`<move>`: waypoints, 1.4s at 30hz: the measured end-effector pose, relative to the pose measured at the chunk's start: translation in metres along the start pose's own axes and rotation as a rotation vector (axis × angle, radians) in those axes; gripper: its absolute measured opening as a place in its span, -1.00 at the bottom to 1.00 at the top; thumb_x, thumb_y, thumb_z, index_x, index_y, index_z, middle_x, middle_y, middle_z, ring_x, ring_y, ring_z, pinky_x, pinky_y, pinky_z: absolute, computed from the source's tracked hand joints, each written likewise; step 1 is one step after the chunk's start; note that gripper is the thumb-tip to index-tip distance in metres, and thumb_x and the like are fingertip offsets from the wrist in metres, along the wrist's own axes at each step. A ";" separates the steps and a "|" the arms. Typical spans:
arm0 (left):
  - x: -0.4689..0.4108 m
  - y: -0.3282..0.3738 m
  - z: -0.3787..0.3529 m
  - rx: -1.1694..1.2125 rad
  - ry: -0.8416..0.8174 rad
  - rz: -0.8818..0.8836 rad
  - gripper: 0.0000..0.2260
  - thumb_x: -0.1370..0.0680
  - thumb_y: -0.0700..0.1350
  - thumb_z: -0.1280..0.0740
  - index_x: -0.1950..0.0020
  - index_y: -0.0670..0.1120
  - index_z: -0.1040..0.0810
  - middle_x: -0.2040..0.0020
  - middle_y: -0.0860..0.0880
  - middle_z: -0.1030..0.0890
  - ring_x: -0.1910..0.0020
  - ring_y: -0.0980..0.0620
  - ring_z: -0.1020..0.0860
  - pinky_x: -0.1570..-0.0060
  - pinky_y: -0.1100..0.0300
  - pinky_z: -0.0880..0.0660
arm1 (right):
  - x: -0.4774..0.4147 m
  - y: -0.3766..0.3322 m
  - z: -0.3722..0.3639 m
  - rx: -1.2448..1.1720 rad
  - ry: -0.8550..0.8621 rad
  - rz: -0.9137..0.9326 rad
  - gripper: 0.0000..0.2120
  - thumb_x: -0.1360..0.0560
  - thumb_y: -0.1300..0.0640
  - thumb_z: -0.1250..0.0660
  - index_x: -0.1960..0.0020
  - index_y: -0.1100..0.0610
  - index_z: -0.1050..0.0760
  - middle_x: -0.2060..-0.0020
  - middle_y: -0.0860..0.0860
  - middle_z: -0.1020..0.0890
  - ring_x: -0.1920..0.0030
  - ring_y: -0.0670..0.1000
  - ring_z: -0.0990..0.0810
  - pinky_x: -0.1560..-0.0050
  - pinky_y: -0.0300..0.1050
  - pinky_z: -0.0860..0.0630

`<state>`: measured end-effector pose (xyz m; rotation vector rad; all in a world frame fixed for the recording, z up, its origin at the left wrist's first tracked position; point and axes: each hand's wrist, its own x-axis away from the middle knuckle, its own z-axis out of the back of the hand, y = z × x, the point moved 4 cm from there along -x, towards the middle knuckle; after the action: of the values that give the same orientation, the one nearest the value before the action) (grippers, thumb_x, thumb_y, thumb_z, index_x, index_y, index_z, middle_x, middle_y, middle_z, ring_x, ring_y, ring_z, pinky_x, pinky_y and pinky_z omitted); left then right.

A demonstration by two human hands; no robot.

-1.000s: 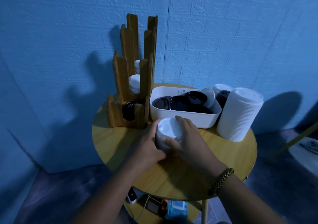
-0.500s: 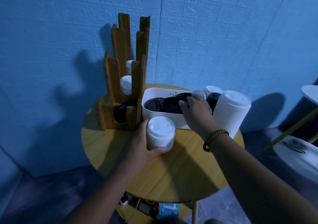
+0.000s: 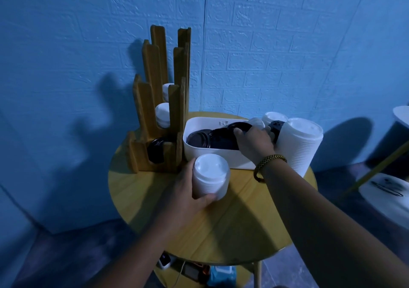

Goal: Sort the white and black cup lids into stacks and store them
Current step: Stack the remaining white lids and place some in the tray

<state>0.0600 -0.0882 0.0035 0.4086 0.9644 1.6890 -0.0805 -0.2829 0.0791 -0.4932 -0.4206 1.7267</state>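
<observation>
Left hand (image 3: 183,190) grips one white stack (image 3: 210,177); rack (image 3: 152,88) holds three.

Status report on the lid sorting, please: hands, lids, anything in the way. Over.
Left hand grips short white lid stack, in front of bin. Right hand in bin at a black lid, grip unclear. Tall white stack crowds right wrist.

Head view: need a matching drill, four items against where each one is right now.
Items:
1. short stack of white plastic lids
2. tall stack of white plastic lids
3. loose black plastic lids
4. stepped wooden rack

Places:
A. inside the white rectangular bin
B. left of the bin
C. gripped by the left hand
D. right of the bin, on the round wooden table

Pairs: 1-C, 2-D, 3-A, 4-B
</observation>
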 end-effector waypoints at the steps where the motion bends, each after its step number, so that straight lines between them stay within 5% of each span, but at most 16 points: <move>1: 0.000 0.000 0.000 0.004 0.003 0.004 -0.10 -0.44 0.18 -0.54 -0.60 0.28 -0.01 -0.55 0.21 -0.26 -0.48 0.15 -0.29 -0.40 -0.01 -0.44 | -0.002 0.000 -0.001 0.001 -0.012 -0.008 -0.56 -0.57 -0.16 -0.12 -0.05 0.22 -0.47 -0.04 0.13 -0.44 -0.15 0.19 -0.40 -0.04 0.02 -0.41; 4: -0.001 0.000 -0.002 0.005 0.005 0.009 -0.10 -0.44 0.16 -0.54 -0.60 0.28 -0.02 -0.56 0.21 -0.25 -0.49 0.14 -0.28 -0.41 -0.03 -0.43 | -0.005 0.002 -0.002 0.020 -0.013 -0.004 -0.60 -0.53 -0.16 -0.12 0.05 0.17 -0.48 0.02 0.15 -0.49 -0.03 0.20 -0.47 0.00 0.02 -0.45; 13: 0.000 0.001 -0.001 -0.010 0.000 0.005 -0.09 -0.44 0.17 -0.54 -0.60 0.29 -0.01 -0.56 0.21 -0.26 -0.49 0.13 -0.29 -0.40 -0.03 -0.44 | 0.007 -0.005 0.007 0.180 0.112 0.068 -0.60 -0.62 -0.01 -0.09 -0.23 0.28 -0.48 -0.25 0.22 -0.41 -0.28 0.23 -0.34 -0.20 0.11 -0.38; 17: 0.002 0.002 0.000 -0.018 -0.009 -0.005 -0.10 -0.45 0.19 -0.53 -0.60 0.29 0.00 -0.55 0.22 -0.26 -0.48 0.16 -0.29 -0.39 0.02 -0.44 | -0.008 -0.007 0.001 0.148 0.020 0.072 -0.56 -0.57 -0.13 -0.03 -0.17 0.16 -0.46 -0.27 0.25 -0.39 -0.08 0.22 -0.34 -0.03 0.11 -0.32; 20: 0.002 0.001 -0.001 -0.011 -0.013 -0.001 -0.11 -0.45 0.19 -0.52 -0.59 0.31 0.00 -0.55 0.24 -0.26 -0.46 0.21 -0.28 -0.40 0.05 -0.42 | -0.016 -0.010 -0.005 0.165 -0.041 0.033 -0.46 -0.55 -0.16 0.06 -0.23 0.20 -0.43 -0.33 0.34 -0.37 -0.27 0.34 -0.35 -0.11 0.17 -0.32; 22: 0.001 0.000 0.000 0.007 -0.014 0.005 -0.11 -0.45 0.19 -0.52 -0.59 0.33 0.00 -0.55 0.27 -0.25 -0.48 0.20 -0.28 -0.41 0.03 -0.42 | -0.010 -0.013 -0.002 0.174 -0.041 0.041 -0.61 -0.63 -0.01 0.07 -0.17 0.16 -0.44 -0.28 0.34 -0.43 -0.33 0.38 -0.28 -0.22 0.23 -0.31; 26: 0.001 0.000 0.000 0.016 -0.015 0.003 -0.10 -0.45 0.18 -0.53 -0.60 0.31 -0.01 -0.55 0.27 -0.25 -0.47 0.22 -0.27 -0.42 0.07 -0.40 | -0.004 -0.012 0.005 0.243 0.034 0.082 -0.62 -0.68 0.09 0.00 -0.25 0.29 -0.46 -0.24 0.30 -0.45 -0.33 0.28 -0.30 -0.25 0.13 -0.37; 30: 0.000 0.001 0.001 0.007 -0.017 0.002 -0.10 -0.45 0.18 -0.53 -0.61 0.28 0.00 -0.57 0.25 -0.24 -0.48 0.19 -0.27 -0.42 0.06 -0.39 | -0.001 -0.011 0.003 0.307 0.162 0.156 -0.58 -0.51 0.13 0.11 0.00 0.23 -0.50 -0.09 0.22 -0.48 -0.13 0.21 -0.33 -0.04 0.06 -0.29; 33: 0.001 0.002 0.001 -0.001 -0.012 0.003 -0.11 -0.46 0.17 -0.53 -0.61 0.27 -0.02 -0.57 0.23 -0.24 -0.49 0.18 -0.27 -0.42 0.04 -0.40 | 0.016 -0.012 0.013 0.368 0.259 0.185 -0.66 -0.55 0.18 -0.04 -0.21 0.30 -0.44 -0.22 0.18 -0.39 -0.18 0.22 -0.35 -0.07 0.07 -0.46; 36: 0.002 0.003 0.001 -0.001 -0.005 0.004 -0.12 -0.46 0.17 -0.53 -0.60 0.27 -0.03 -0.56 0.23 -0.25 -0.47 0.19 -0.27 -0.40 0.07 -0.40 | 0.036 -0.011 0.020 0.475 0.420 0.280 -0.52 -0.56 0.21 -0.12 -0.44 0.36 -0.26 -0.35 0.17 -0.30 -0.23 0.24 -0.37 -0.07 0.07 -0.47; 39: 0.003 0.004 0.001 0.004 0.002 0.005 -0.13 -0.46 0.16 -0.53 -0.59 0.29 -0.04 -0.54 0.24 -0.26 -0.44 0.21 -0.27 -0.38 0.10 -0.40 | 0.051 -0.009 0.029 0.380 0.525 0.392 -0.50 -0.52 0.28 -0.17 -0.44 0.35 -0.27 -0.37 0.17 -0.32 -0.21 0.25 -0.38 -0.05 0.08 -0.44; 42: 0.004 0.004 0.001 0.008 0.006 0.018 -0.12 -0.45 0.15 -0.54 -0.59 0.28 -0.05 -0.55 0.21 -0.28 -0.48 0.14 -0.30 -0.40 0.01 -0.42 | 0.071 -0.002 0.037 0.203 0.591 0.536 -0.49 -0.49 0.31 -0.28 -0.42 0.33 -0.34 -0.36 0.19 -0.40 -0.24 0.22 -0.35 -0.26 0.05 -0.34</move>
<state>0.0565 -0.0848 0.0062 0.4186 0.9749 1.7037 -0.1109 -0.2136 0.1044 -0.9899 0.3388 1.9884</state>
